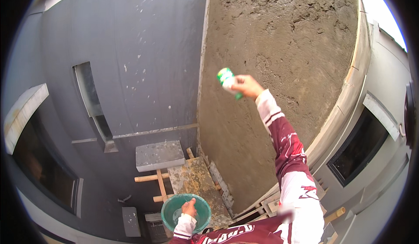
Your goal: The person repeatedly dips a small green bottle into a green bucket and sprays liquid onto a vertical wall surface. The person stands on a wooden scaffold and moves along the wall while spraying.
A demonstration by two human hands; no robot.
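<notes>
With your right hand (pixel 248 86), you are grasping a small green-and-white container (pixel 226 79), a little blurred, and its yellow-patched end is tilting up and away to the left of that hand. Behind this hand, the rough, wet-looking brown wall (pixel 279 56) is spreading upward and to both sides; whether the container is touching it, I cannot tell. Your right sleeve (pixel 289 150), maroon and white, is trailing back below the hand.

You are curling your left hand (pixel 189 207) well below and to the left of the right one, over the green basin (pixel 204 210). I cannot tell whether that hand is clasping anything. Something pale is showing inside the basin, just left of the hand, too indistinct to name.

Beyond your left hand, a stained board (pixel 187 175) is stretching away, and a grey ledge (pixel 160 155) is jutting out farther up and to the left. Wooden poles (pixel 146 179) are lying between that ledge and the basin, while a grey wall (pixel 166 47) is rising beyond them, left of your right hand.
</notes>
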